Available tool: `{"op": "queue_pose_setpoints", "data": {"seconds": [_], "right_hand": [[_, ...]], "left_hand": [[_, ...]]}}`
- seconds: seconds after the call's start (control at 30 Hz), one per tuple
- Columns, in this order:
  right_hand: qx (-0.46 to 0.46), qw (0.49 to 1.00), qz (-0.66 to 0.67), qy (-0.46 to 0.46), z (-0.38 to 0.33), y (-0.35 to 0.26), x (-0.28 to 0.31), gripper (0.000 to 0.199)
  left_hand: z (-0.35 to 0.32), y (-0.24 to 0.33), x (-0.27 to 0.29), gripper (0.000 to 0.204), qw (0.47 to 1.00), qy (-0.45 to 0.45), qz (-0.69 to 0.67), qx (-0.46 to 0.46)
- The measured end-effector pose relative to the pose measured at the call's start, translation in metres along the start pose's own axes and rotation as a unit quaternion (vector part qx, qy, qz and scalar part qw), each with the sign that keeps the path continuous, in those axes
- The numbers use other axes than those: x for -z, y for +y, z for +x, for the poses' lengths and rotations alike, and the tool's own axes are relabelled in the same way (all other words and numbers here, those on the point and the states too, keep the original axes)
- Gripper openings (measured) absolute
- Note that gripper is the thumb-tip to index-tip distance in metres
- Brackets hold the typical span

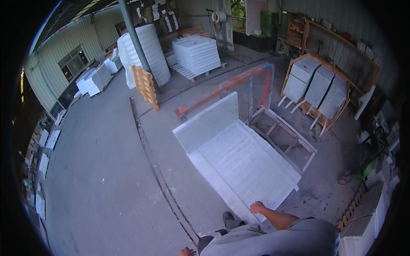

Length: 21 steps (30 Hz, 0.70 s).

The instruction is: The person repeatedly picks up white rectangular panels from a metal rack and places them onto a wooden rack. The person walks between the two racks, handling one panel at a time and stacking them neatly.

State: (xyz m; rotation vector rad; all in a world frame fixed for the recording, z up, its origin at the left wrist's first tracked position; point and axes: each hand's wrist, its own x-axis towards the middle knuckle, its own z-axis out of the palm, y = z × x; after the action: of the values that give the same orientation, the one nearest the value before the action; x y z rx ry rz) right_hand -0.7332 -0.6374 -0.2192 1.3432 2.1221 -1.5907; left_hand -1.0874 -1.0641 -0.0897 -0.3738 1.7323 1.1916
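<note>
A white-grey veined stone slab [243,166] lies low in front of me, with a long narrow strip [222,190] along its left edge and another strip [273,155] along its right. At its far end a pale stone panel [209,121] stands upright. My right hand [257,208] is over the slab's near corner, its fingers curled; whether it touches the stone or holds anything is hidden. Down at the lower edge, my left hand [187,251] is partly cut off, over the floor beside my leg, with fingers apart and nothing seen in them.
Behind the slab stands a rusty red metal frame [226,87]. Crated grey slabs [318,85] stand far right, and a stack of white slabs [195,55] sits on a pallet. A wooden pallet [145,88] leans by a post [137,40]. A floor groove [156,170] runs left of the slab.
</note>
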Motion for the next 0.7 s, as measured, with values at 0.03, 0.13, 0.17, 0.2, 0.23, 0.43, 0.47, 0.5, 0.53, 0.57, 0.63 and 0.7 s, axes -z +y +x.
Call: {"op": "queue_pose_setpoints", "data": {"seconds": [0.03, 0.13, 0.17, 0.2, 0.23, 0.43, 0.47, 0.5, 0.53, 0.57, 0.63, 0.7], "right_hand": [[-0.015, 1.0, 0.004, -0.002, 0.013, -0.006, 0.005, 0.024], [0.035, 0.998, -0.001, 0.048, 0.042, -0.039, 0.018, 0.024], [0.028, 0.996, 0.062, 0.054, 0.048, -0.052, 0.021, 0.024], [-0.023, 0.989, 0.136, 0.061, 0.046, -0.062, 0.024, 0.024], [-0.069, 0.973, 0.211, 0.063, 0.046, -0.072, 0.027, 0.023], [-0.236, 0.909, 0.317, 0.135, 0.001, -0.106, 0.012, 0.022], [-0.281, 0.864, 0.382, 0.17, -0.012, -0.108, 0.004, 0.022], [-0.294, 0.858, 0.382, 0.176, -0.023, -0.111, -0.004, 0.022], [-0.337, 0.829, 0.404, 0.192, -0.032, -0.115, -0.012, 0.022], [-0.33, 0.83, 0.407, 0.191, -0.039, -0.119, -0.021, 0.022], [-0.345, 0.811, 0.428, 0.201, -0.049, -0.128, -0.036, 0.023], [-0.351, 0.794, 0.449, 0.211, -0.056, -0.136, -0.051, 0.024]], "left_hand": [[0.008, 0.013, -0.002, 0.049, 1.0, 0.009, 0.007, -0.003], [0.043, 0.069, -0.018, 0.045, 1.0, 0.02, 0.012, -0.009], [0.053, 0.088, -0.023, 0.044, 0.999, 0.012, 0.027, -0.019], [0.065, 0.106, -0.028, 0.043, 0.999, 0.003, 0.041, -0.029], [0.076, 0.124, -0.033, 0.043, 0.998, -0.005, 0.058, -0.037], [0.152, 0.239, -0.074, 0.029, 0.987, -0.086, 0.122, -0.065], [0.162, 0.256, -0.08, 0.029, 0.982, -0.113, 0.132, -0.079], [0.172, 0.274, -0.087, 0.03, 0.975, -0.141, 0.142, -0.094], [0.181, 0.292, -0.096, 0.03, 0.976, -0.136, 0.144, -0.095], [0.19, 0.309, -0.104, 0.03, 0.974, -0.145, 0.15, -0.091], [0.203, 0.347, -0.121, 0.031, 0.969, -0.156, 0.172, -0.077], [0.211, 0.38, -0.138, 0.034, 0.961, -0.186, 0.188, -0.079]]}}
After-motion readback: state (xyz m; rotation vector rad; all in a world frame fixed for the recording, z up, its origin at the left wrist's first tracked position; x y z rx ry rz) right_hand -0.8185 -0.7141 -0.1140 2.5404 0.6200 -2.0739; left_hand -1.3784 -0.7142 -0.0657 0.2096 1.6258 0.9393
